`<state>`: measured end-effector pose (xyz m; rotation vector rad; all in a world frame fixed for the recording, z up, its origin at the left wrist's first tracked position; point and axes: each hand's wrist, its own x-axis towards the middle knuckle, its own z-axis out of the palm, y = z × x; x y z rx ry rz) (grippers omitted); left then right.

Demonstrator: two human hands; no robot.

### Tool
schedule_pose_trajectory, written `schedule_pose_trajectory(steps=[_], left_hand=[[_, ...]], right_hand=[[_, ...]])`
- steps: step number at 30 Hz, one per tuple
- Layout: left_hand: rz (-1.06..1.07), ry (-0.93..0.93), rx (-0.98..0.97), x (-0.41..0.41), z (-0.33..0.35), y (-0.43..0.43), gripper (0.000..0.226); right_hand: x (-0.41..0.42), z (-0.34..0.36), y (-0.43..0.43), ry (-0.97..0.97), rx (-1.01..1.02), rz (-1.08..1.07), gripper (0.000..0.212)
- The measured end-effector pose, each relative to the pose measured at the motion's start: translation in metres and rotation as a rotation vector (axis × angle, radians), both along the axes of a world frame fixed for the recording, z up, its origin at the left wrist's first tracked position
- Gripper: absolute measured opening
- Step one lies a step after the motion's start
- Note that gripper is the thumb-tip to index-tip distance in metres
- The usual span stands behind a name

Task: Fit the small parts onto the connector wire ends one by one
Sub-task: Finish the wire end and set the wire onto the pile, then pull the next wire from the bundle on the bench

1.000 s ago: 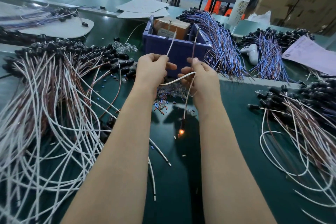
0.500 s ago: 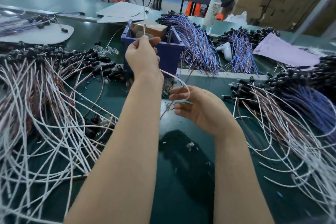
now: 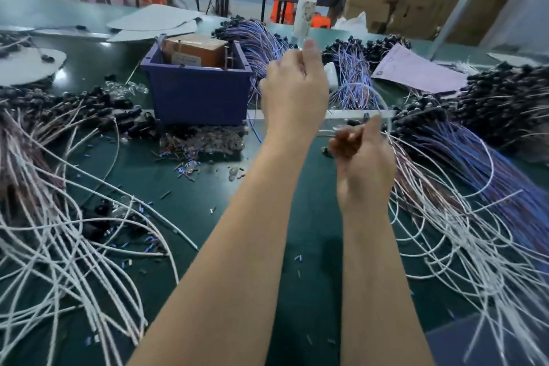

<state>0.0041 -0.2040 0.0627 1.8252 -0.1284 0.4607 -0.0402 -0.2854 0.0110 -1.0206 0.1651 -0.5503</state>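
Gripping one white wire (image 3: 381,104), both hands (image 3: 297,89) hover between crowding wire heaps (image 3: 59,246).

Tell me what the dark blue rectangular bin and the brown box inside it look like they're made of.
The dark blue rectangular bin looks like moulded plastic: uniform colour, smooth matte walls and a thickened rim. The brown box standing inside it looks like cardboard, judging by its dull tan surface, sharp folded edges and a pale label stuck on the front, though blur leaves the finish uncertain.
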Motion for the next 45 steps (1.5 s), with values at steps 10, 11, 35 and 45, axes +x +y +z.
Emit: schedule_pose_trajectory(steps=[10, 11, 35, 45], left_hand=[[-0.509, 0.498, 0.157, -0.004, -0.042, -0.075, 0.039], [-0.546, 0.503, 0.115, -0.003, -0.043, -0.080, 0.031], [-0.214, 0.309, 0.112, 0.018, -0.089, -0.141, 0.025], [0.090, 0.151, -0.289, 0.026, -0.045, 0.026, 0.011]], right_hand=[[-0.006, 0.002, -0.062, -0.037, 0.491, -0.209, 0.052], [-0.006, 0.000, -0.069, 0.032, 0.393, -0.282, 0.052], [-0.015, -0.025, -0.099, 0.234, 0.452, -0.358, 0.017], [0.034, -0.007, 0.043, 0.184, -0.233, 0.151, 0.022]])
